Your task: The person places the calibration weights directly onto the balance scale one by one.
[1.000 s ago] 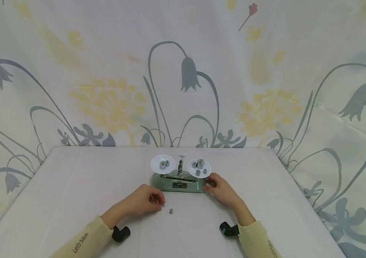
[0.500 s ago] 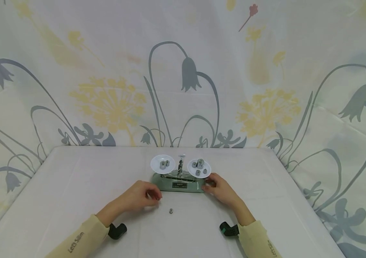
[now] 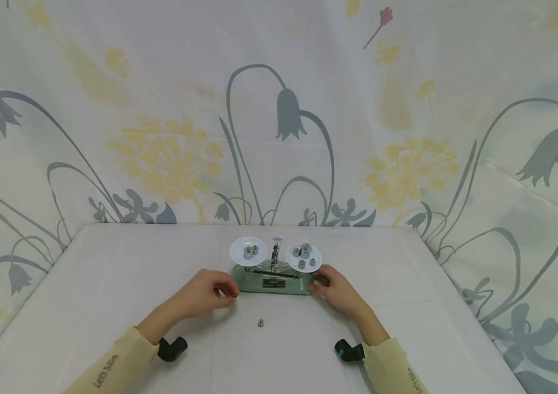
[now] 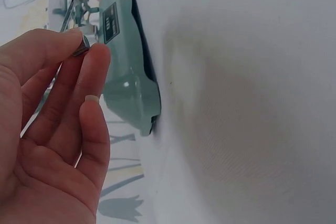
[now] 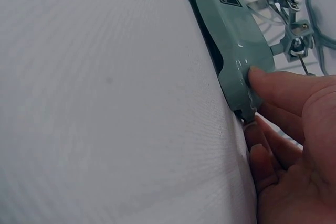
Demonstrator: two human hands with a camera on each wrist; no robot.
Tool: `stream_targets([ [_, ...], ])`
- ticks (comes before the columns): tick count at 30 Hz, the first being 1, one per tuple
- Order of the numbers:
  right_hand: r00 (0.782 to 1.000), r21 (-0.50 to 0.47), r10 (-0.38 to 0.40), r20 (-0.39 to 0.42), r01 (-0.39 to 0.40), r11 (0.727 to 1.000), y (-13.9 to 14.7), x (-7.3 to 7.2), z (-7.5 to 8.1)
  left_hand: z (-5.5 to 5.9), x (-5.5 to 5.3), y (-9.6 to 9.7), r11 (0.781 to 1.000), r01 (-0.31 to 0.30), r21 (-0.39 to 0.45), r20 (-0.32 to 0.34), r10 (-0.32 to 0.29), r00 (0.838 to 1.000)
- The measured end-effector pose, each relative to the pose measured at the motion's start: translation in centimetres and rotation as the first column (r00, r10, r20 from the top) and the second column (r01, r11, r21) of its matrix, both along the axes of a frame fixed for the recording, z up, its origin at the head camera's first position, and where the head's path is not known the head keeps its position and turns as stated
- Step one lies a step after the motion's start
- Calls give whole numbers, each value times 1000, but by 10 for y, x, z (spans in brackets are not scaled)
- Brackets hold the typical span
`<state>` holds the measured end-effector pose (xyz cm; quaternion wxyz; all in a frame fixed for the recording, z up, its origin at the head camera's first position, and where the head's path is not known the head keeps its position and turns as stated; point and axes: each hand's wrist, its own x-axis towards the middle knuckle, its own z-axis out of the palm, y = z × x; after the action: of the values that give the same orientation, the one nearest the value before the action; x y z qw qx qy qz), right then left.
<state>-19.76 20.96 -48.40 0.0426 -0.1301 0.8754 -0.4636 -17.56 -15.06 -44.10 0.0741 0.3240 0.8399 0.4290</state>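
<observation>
A green two-pan balance scale (image 3: pixel 251 282) stands on the white-covered table. Two metal weights (image 3: pixel 248 252) sit in its left pan (image 3: pixel 236 256); several more weights (image 3: pixel 305 251) fill the right pan (image 3: pixel 291 260). Just off the scale's left front corner, my left hand (image 3: pixel 200 294) pinches a small metal weight (image 4: pixel 82 46) between thumb and forefinger, largely covered by the fingertips. My right hand (image 3: pixel 340 293) grips the right end of the base, thumb (image 5: pixel 262 81) on its front and the other fingers behind and under the end. Another small weight (image 3: pixel 261 323) lies on the cloth in front of the scale.
Flower-printed fabric (image 3: pixel 289 180) hangs behind the table's far edge. Black wrist devices (image 3: pixel 173 349) stick out from both sleeves over the table.
My left hand has moved left and a little farther from me, toward the scale's left front corner, carrying the pinched weight. The right hand and the scale stay where they were.
</observation>
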Motion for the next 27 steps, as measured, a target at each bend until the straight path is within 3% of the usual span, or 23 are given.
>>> stream_targets([
  [10, 1000, -7, 0, 11, 0, 1000, 0, 1, 1, 9, -2, -12, 1000, -13, 8, -47, 14, 999],
  [27, 1000, -2, -8, 10, 8, 1000, 0, 1, 1, 40, -6, -30, 997, -77, 24, -114, 79, 990],
])
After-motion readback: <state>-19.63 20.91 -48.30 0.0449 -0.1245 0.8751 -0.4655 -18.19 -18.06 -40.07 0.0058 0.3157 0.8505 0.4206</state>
